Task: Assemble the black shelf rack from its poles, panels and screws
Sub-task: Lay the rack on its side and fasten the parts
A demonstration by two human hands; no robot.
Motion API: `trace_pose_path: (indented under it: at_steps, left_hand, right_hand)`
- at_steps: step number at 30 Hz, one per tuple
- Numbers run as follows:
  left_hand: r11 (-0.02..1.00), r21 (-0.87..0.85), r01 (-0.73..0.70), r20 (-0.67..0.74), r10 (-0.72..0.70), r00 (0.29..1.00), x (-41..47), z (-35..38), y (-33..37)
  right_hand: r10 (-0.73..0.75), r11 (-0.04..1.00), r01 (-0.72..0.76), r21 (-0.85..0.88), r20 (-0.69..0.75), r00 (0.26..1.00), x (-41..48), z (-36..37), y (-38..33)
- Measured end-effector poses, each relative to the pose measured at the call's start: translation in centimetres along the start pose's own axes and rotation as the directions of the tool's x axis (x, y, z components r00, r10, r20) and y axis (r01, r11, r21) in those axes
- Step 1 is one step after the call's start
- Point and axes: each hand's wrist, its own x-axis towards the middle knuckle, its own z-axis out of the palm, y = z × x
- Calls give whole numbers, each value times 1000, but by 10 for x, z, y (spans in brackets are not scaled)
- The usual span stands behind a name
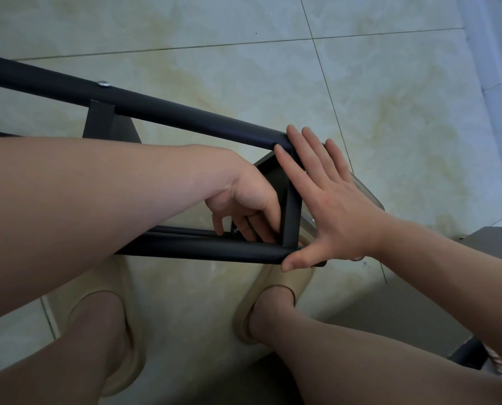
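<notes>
Black metal is meeting both hands at the rack's end panel (291,211), the short upright piece joining two poles. The right hand (331,206) is pressing flat against the outer face of that panel, fingers straight and spread, fingertips reaching the end of the upper pole (156,108) and the thumb touching the end of the lower pole (214,249). The left hand (247,206) is reaching inside the frame, just on the inner side of the panel, with its fingers curling down into the corner where the lower pole is joining. A small silver screw (235,230) is showing between those fingertips; whether they are actually pinching it cannot be told. Farther from the panel along the upper pole, a silver screw head (103,83) is sitting above a second black panel (101,121). Below the panel, two feet in cream slippers (121,331) are standing on the pale tiled floor (390,83). Beyond the panel's outer side, a grey slab (495,241) is lying at the picture's edge.
</notes>
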Motion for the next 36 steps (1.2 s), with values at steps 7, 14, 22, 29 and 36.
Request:
trace_pose_path:
  at_steps: [7, 14, 22, 29, 36]
  left_hand:
    - [999, -15, -38, -40, 38, 998, 3, 2, 0]
    - [999, -3, -44, -47, 44, 998, 1, 2, 1]
    - [999, -3, -32, 20, 32, 999, -2, -4, 0]
    - [1000, -20, 22, 2, -22, 1000, 1, 0, 3]
    - [1000, -27, 14, -50, -15, 999, 3, 2, 4]
  right_hand:
    - [-7, 1000, 7, 11, -24, 1000, 0, 3, 1]
    - [-4, 1000, 4, 17, -27, 1000, 0, 3, 0]
    - [-3, 1000, 3, 19, -33, 999, 0, 3, 0]
    - [-2, 1000, 2, 16, -32, 999, 0, 3, 0]
    - [-1, 1000, 2, 24, -30, 1000, 0, 3, 0]
